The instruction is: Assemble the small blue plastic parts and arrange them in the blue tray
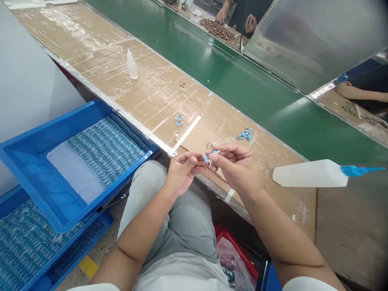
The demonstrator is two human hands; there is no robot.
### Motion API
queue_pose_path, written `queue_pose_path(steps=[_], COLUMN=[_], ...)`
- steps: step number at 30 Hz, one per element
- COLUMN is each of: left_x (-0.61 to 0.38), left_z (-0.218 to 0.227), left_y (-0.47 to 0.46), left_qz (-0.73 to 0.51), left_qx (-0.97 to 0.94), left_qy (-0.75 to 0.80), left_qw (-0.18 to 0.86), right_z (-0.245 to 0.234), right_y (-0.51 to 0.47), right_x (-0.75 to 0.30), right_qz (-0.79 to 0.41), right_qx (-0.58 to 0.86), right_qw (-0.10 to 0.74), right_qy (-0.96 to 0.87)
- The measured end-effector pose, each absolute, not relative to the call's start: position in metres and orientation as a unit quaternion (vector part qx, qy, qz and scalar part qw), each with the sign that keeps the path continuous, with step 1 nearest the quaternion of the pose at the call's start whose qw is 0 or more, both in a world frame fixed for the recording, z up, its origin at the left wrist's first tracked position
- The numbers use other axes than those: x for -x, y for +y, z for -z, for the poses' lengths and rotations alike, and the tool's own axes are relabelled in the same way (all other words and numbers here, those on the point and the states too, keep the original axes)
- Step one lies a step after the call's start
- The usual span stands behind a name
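Observation:
Over the front edge of the workbench, my left hand (pixel 184 173) pinches a small blue part (pixel 206 159) between thumb and fingers. My right hand (pixel 238 167) is closed on another small blue piece (pixel 216 152), its fingertips close against those of the left. Whether the two bits are joined, I cannot tell. Beneath the hands lies a cardboard sheet (pixel 198 137) with a white strip along its left side. A small pile of blue parts (pixel 245 133) rests beyond my right hand, and a few more blue parts (pixel 178 119) stand to the left.
A white squeeze bottle (pixel 311 173) with blue nozzle is at right; a smaller white bottle (pixel 132 66) stands farther left. Blue trays (pixel 39 198) of rowed parts sit at my left. Beyond the bench runs a green conveyor belt (pixel 194 48), with co-workers' hands (pixel 222 14) across it.

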State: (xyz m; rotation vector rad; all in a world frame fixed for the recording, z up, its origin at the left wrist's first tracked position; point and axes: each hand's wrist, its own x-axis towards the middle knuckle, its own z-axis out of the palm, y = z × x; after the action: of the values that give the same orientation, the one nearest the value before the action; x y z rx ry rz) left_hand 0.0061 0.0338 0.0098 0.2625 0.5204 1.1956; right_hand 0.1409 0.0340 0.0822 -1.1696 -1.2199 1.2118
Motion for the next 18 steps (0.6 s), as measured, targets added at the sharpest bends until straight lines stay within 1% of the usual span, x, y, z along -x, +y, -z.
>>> queue_pose_path(steps=[3,5,7,10,12,14,18], left_x=[0.002,0.009,0.015,0.022,0.025,0.026,0.028], left_z=[-0.008,-0.006,-0.004,-0.001,0.001,0.002,0.003], left_y=[0.045,0.051,0.056,0.060,0.062,0.062,0.063], left_qz=[-0.560,-0.573,-0.595,-0.618,-0.625,-0.626,-0.624], left_qx=[-0.038,-0.004,0.002,-0.003,-0.005,-0.002,0.003], left_qy=[0.256,0.256,0.249,0.235,0.228,0.225,0.222], left_qw=[0.787,0.778,0.764,0.750,0.747,0.746,0.749], right_z=[-0.087,-0.080,-0.065,-0.037,-0.022,-0.010,0.003], right_y=[0.072,0.109,0.150,0.200,0.220,0.230,0.237], right_x=[-0.138,-0.135,-0.131,-0.128,-0.126,-0.126,-0.127], right_qz=[-0.413,-0.341,-0.290,-0.223,-0.191,-0.177,-0.173], right_qx=[0.502,0.528,0.554,0.602,0.617,0.625,0.640], right_qw=[0.505,0.465,0.402,0.269,0.211,0.186,0.179], right_qy=[-0.568,-0.623,-0.668,-0.718,-0.733,-0.737,-0.727])
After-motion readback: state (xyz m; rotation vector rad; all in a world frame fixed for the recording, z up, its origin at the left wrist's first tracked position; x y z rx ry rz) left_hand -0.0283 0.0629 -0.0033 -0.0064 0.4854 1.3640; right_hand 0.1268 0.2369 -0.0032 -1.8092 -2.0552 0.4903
